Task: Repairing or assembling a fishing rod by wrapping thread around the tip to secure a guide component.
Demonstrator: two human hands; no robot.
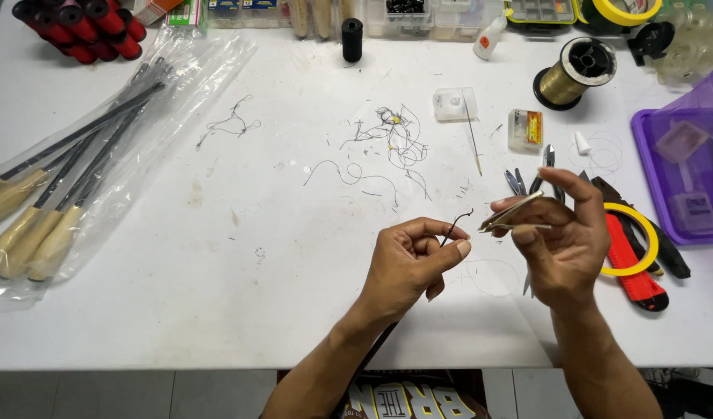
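My left hand (411, 264) pinches a short, curved piece of dark wire (459, 223) between thumb and forefinger, with its free end curling up to the right. My right hand (562, 240) grips metal tweezers (512, 213), their tips pointing left towards the wire end and a small gap away from it. Both hands hover just above the white table (217, 295), near its front edge.
Loose dark and yellow wire scraps (391, 140) lie mid-table. Right of my hands are a red utility knife (634, 268), a yellow tape ring (643, 225), pliers (543, 174) and a purple tray (678, 167). A gold thread spool (574, 74) stands at the back; bagged wooden-handled tools (58, 190) lie left.
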